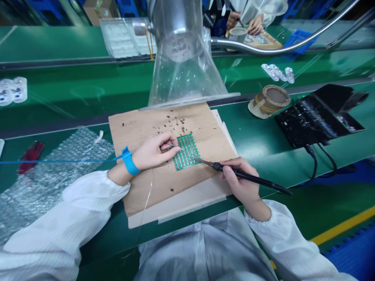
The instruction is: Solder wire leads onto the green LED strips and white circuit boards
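A green circuit board panel (pixel 187 153) with rows of small parts lies on a brown cardboard sheet (pixel 152 187). My left hand (pixel 158 150), with a blue strap (pixel 129 160) at its wrist, pinches a thin solder wire (pixel 149 193) whose end reaches over the board. The wire's tail hangs down across the cardboard. My right hand (pixel 241 179) grips a black soldering iron (pixel 249 177) like a pen. Its metal tip is over the board's lower right part; whether it touches, I cannot tell.
A clear extraction hood (pixel 187 78) hangs just beyond the board. At right are a round tin (pixel 271 99) and a black soldering stand (pixel 316 113). Bubble wrap (pixel 58 171) and red-handled pliers (pixel 31 156) lie left. Across the belt, another person's hands (pixel 254 25) work.
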A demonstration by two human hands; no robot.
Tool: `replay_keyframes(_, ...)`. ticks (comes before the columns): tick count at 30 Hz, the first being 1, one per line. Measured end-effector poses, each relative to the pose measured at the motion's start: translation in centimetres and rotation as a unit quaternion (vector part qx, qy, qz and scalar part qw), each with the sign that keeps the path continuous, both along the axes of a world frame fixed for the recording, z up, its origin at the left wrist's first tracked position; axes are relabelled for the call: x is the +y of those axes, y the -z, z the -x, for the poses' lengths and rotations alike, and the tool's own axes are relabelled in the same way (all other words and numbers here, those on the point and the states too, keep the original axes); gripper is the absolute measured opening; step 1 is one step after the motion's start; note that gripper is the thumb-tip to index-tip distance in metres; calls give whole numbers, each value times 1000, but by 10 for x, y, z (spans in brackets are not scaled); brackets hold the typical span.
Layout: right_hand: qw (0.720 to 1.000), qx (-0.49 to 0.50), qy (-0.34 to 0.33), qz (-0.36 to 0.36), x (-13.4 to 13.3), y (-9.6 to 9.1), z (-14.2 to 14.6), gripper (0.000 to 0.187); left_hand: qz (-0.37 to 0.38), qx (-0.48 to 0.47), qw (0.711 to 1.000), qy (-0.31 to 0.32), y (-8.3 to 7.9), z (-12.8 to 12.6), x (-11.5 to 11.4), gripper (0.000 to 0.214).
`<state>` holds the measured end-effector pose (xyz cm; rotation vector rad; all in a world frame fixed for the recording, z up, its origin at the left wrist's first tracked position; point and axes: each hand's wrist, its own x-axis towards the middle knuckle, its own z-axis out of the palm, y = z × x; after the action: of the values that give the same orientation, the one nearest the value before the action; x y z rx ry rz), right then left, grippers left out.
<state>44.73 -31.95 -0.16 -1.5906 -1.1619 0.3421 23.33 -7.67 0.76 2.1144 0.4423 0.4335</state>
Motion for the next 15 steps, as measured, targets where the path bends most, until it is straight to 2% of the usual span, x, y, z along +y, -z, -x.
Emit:
replay_keyframes(7,1000,-5,4,2,1,-1,-1,13,7,-16,1000,1,1,1,0,13)
replay_keyframes(15,999,34,16,-24,-2,1,1,15,12,-29,999,31,0,2,-3,12)
